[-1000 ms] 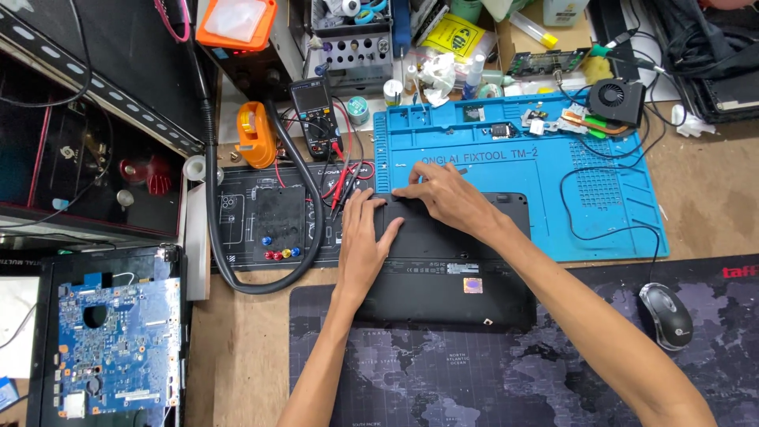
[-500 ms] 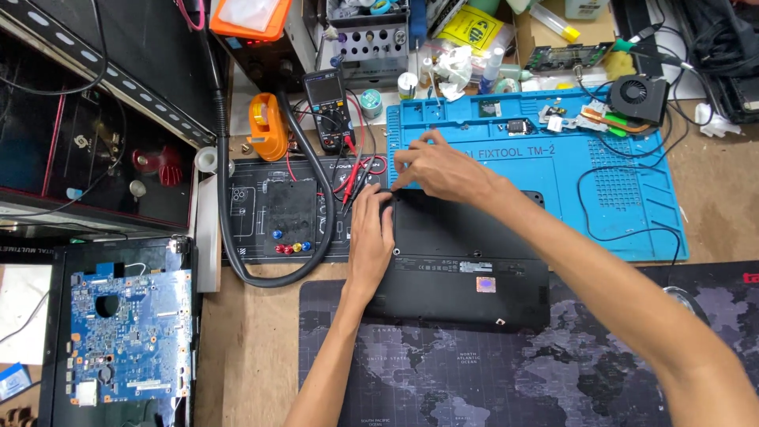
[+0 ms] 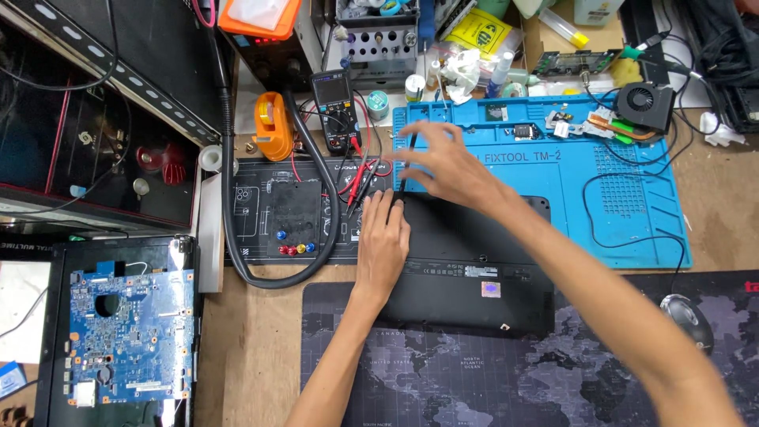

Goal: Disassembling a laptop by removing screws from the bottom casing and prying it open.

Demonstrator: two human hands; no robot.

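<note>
So right hand [image 3: 447, 166] is pinching a thin black rod-like tool [image 3: 407, 162], held nearly upright with its tip at the top-left corner of the flat black plastic laptop base [image 3: 474, 261]. Left hand [image 3: 382, 241] isn't gripping anything from what I see, just lying flat, palm down on that base's left edge. Laptop base sits half on the blue silicone repair mat [image 3: 624, 205], half on the dark world-map desk mat [image 3: 443, 379]. Black multimeter [image 3: 335, 107] with red probes just beyond, bare blue circuit board [image 3: 126, 332] far left.
</note>
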